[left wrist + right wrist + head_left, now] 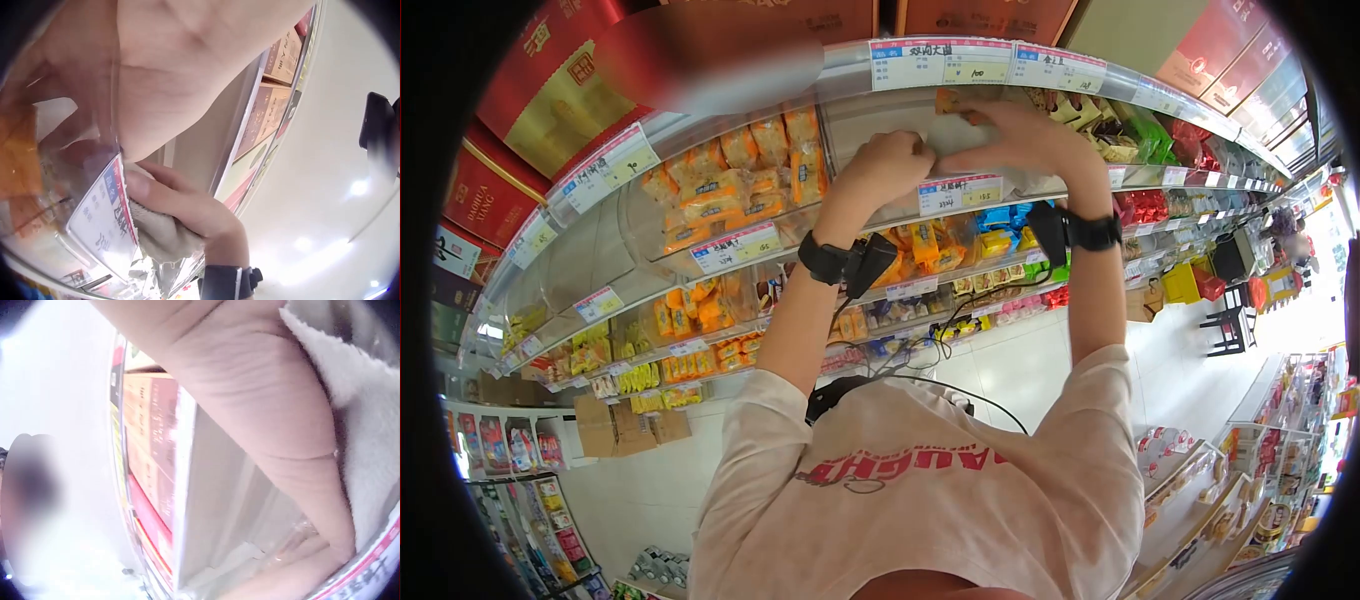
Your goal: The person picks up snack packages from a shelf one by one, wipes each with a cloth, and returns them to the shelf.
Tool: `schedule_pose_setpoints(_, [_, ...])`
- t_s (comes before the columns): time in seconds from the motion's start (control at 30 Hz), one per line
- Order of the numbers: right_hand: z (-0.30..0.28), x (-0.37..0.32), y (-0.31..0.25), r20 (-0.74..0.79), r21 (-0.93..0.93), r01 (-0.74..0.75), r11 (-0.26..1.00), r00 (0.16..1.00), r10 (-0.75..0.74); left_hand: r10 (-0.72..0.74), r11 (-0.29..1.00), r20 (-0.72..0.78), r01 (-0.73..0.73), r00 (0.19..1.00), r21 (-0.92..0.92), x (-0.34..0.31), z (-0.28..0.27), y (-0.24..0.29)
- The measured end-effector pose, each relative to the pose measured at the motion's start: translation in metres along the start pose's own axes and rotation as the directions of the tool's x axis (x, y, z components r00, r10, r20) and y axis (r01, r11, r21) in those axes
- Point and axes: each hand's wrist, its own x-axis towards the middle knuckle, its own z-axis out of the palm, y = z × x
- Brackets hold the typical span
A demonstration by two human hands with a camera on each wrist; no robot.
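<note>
At an upper shelf bin, the left hand (885, 170) has its fingers bent over the clear plastic front. The left wrist view shows its palm (175, 69) on one side of the clear panel (106, 131), with fingers seen through the plastic. The right hand (1030, 145) reaches over the same bin from the right. Between its thumb and fingers it holds a grey-beige cloth (165, 231), which lies against the bin's edge beside a price label (103, 215). In the right wrist view the pale cloth (372, 425) sits beside the palm (275, 394).
Orange-wrapped packets (735, 195) fill the bin to the left, and green packets (1145, 130) lie to the right. Red gift boxes (550, 60) stand above. Lower shelves hold more wrapped sweets (925, 245). Cables (930, 350) hang near the shirt. Black stools (1230, 330) stand farther right.
</note>
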Motion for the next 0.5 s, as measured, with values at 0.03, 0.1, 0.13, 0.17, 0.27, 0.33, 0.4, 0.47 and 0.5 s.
schedule_pose_setpoints(0.03, [0.000, -0.012, -0.005, -0.097, 0.037, 0.020, 0.999, 0.995, -0.016, 0.031, 0.999, -0.035, -0.032, 0.999, -0.023, -0.001, 0.002, -0.001])
schedule_pose_setpoints(0.1, [0.002, -0.034, -0.018, -0.295, 0.102, 0.074, 0.992, 0.955, -0.040, 0.092, 0.993, -0.111, -0.099, 0.990, -0.059, -0.001, 0.005, -0.005])
schedule_pose_setpoints(0.13, [0.007, -0.045, -0.023, -0.343, 0.180, 0.049, 0.982, 0.939, 0.016, 0.144, 0.987, -0.135, -0.151, 0.980, -0.047, 0.000, 0.007, -0.008])
schedule_pose_setpoints(0.17, [0.012, -0.055, -0.029, -0.389, 0.259, 0.031, 0.965, 0.918, 0.075, 0.197, 0.979, -0.159, -0.204, 0.967, -0.028, 0.000, 0.006, -0.011])
schedule_pose_setpoints(0.27, [0.030, -0.076, -0.044, -0.568, 0.435, 0.057, 0.898, 0.791, 0.225, 0.298, 0.950, -0.352, -0.310, 0.887, 0.024, -0.011, 0.003, 0.001])
schedule_pose_setpoints(0.33, [0.040, -0.091, -0.054, -0.599, 0.623, 0.111, 0.774, 0.704, 0.381, 0.388, 0.912, -0.487, -0.403, 0.782, 0.079, -0.024, 0.005, 0.013])
schedule_pose_setpoints(0.4, [0.049, -0.104, -0.058, -0.573, 0.752, 0.152, 0.641, 0.632, 0.522, 0.515, 0.834, -0.575, -0.528, 0.636, 0.162, -0.035, 0.006, 0.021])
schedule_pose_setpoints(0.47, [0.055, -0.117, -0.064, -0.522, 0.846, 0.240, 0.476, 0.554, 0.649, 0.594, 0.729, -0.575, -0.679, 0.562, 0.089, -0.061, 0.006, 0.025])
schedule_pose_setpoints(0.5, [0.054, -0.123, -0.067, -0.509, 0.858, 0.266, 0.439, 0.548, 0.664, 0.613, 0.676, -0.581, -0.736, 0.535, 0.035, -0.071, 0.007, 0.029])
